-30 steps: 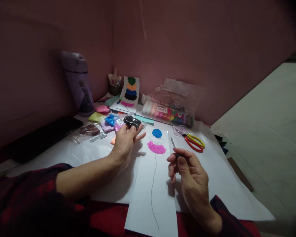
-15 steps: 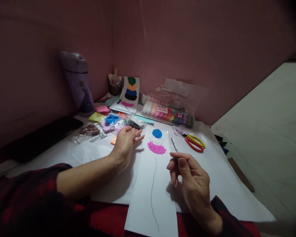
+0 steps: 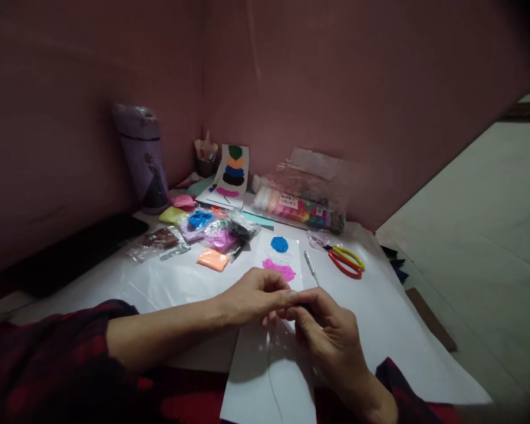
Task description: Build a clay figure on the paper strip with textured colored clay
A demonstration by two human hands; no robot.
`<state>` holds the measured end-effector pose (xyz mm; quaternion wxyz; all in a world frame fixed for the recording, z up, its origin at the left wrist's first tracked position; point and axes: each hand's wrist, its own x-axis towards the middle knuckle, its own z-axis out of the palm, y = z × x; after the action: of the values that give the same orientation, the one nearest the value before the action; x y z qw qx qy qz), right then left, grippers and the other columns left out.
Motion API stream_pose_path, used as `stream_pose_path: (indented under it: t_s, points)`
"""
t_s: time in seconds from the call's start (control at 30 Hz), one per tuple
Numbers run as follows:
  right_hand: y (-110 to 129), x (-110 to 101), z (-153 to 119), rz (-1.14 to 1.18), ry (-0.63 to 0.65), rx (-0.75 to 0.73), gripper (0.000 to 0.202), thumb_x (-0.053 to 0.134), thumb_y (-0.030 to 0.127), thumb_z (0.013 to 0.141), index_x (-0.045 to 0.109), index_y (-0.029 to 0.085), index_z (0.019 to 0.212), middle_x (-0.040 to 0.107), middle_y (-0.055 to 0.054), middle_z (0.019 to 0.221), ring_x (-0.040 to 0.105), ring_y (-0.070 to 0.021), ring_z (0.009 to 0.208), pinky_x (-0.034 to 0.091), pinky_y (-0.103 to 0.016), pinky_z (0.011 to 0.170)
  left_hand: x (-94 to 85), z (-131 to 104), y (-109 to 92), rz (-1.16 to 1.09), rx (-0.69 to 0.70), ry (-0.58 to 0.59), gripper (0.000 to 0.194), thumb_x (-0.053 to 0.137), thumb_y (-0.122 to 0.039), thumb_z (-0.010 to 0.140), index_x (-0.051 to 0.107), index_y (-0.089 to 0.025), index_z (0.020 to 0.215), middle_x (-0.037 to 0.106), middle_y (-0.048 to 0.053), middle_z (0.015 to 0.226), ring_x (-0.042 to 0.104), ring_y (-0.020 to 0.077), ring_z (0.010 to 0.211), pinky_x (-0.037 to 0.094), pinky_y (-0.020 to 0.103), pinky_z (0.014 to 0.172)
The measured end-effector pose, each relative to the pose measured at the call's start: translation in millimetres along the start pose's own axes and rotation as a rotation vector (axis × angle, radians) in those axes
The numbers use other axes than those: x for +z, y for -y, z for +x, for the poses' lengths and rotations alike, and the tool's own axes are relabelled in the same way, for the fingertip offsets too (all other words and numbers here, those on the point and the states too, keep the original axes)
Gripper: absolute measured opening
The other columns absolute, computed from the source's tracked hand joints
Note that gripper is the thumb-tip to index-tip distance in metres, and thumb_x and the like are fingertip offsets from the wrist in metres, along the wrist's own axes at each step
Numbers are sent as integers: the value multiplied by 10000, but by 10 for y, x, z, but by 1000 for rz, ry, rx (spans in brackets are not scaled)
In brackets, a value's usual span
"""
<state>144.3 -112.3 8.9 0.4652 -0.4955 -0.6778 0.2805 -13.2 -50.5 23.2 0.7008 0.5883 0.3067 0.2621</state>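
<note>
Over the long white paper strip (image 3: 269,377), my two hands meet at the fingertips. My right hand (image 3: 331,330) is closed around a small dark piece (image 3: 308,308), mostly hidden by the fingers; it looks like black modelling clay. My left hand (image 3: 251,297) pinches at the same spot, and what lies between its fingers is hidden. Beyond them the strip carries a blue clay disc (image 3: 280,244), a white clay band (image 3: 281,257) and a pink clay band (image 3: 279,270). A thin drawn line (image 3: 271,371) runs down the strip below my hands.
Clay packets, including an orange one (image 3: 212,259), lie left of the strip. A slim metal tool (image 3: 311,268) and red-and-yellow scissors (image 3: 347,262) lie right. Behind are a clay bag (image 3: 298,203), a finished-looking sample card (image 3: 234,171) and a purple bottle (image 3: 143,159).
My left hand has come back from near the clay packets to meet my right hand over the strip. My right hand has shifted slightly left, with the dark piece still in it.
</note>
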Motion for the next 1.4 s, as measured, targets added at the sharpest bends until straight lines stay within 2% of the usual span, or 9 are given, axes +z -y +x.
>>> stream_pose_path:
  t_s: [0.1, 0.27, 0.37, 0.47, 0.6, 0.73, 1.1, 1.23, 1.4]
  points:
    - [-19, -10, 2, -89, 104, -76, 67, 560, 185, 869, 545, 232, 914, 697, 9, 668, 653, -149, 547, 487, -240, 508, 13, -7, 37, 75, -85, 1, 390, 716, -484, 658, 529, -144, 691, 524, -36, 494, 468, 71, 416, 367, 175, 387]
    - [-92, 11, -13, -232, 180, -140, 346, 556, 52, 769, 465, 238, 1046, 672, 26, 682, 626, -151, 515, 442, -234, 455, 32, -20, 57, 131, -182, 42, 240, 718, -270, 621, 510, -160, 672, 531, -42, 471, 474, 93, 371, 386, 199, 342]
    - [-110, 25, -13, -206, 190, -156, 422, 528, 41, 787, 443, 240, 1149, 702, -11, 828, 662, -157, 611, 490, -251, 523, 23, -4, 46, 111, -145, -25, 165, 668, -192, 621, 528, -152, 698, 543, -37, 463, 493, 103, 383, 401, 212, 376]
    - [-122, 18, 8, -180, 103, -98, 380, 534, 105, 850, 445, 234, 1195, 694, -9, 812, 654, -154, 604, 512, -266, 538, -16, 20, 12, 27, -26, -132, 176, 661, -177, 625, 555, -133, 758, 561, -36, 496, 520, 92, 424, 409, 208, 444]
    - [-139, -16, 39, -184, -22, -108, 246, 575, 195, 876, 534, 223, 1117, 660, -23, 837, 629, -152, 615, 518, -281, 536, -55, 24, -29, -50, 54, -158, 215, 680, -224, 651, 594, -102, 805, 598, -8, 541, 574, 108, 477, 459, 234, 511]
    - [-128, -26, 55, -203, -31, -204, 176, 562, 171, 886, 584, 219, 1054, 632, -25, 835, 623, -166, 709, 520, -294, 596, -51, 20, -4, -127, 37, -110, 250, 716, -249, 634, 613, -90, 798, 641, 26, 597, 617, 131, 510, 521, 291, 573]
    - [-99, -22, 85, -91, -71, -213, 125, 567, 143, 888, 625, 208, 977, 645, -7, 815, 619, -126, 680, 501, -239, 615, -117, 45, 34, -295, -31, 15, 481, 799, -437, 593, 668, -66, 870, 709, 109, 739, 693, 194, 652, 548, 275, 576]
    - [-97, -12, 77, -67, -86, -231, 117, 583, 135, 875, 631, 204, 956, 639, -1, 792, 591, -114, 646, 479, -229, 587, -82, 25, 1, -320, -42, -51, 389, 813, -344, 576, 642, -72, 795, 694, 79, 664, 681, 175, 584, 551, 271, 573]
    - [-112, -10, 85, -85, -86, -263, 96, 591, 119, 855, 630, 207, 860, 613, 11, 730, 545, -110, 613, 448, -228, 569, 19, -25, -54, -268, -50, -231, 185, 724, -182, 627, 596, -85, 720, 648, 38, 568, 623, 144, 463, 517, 250, 478]
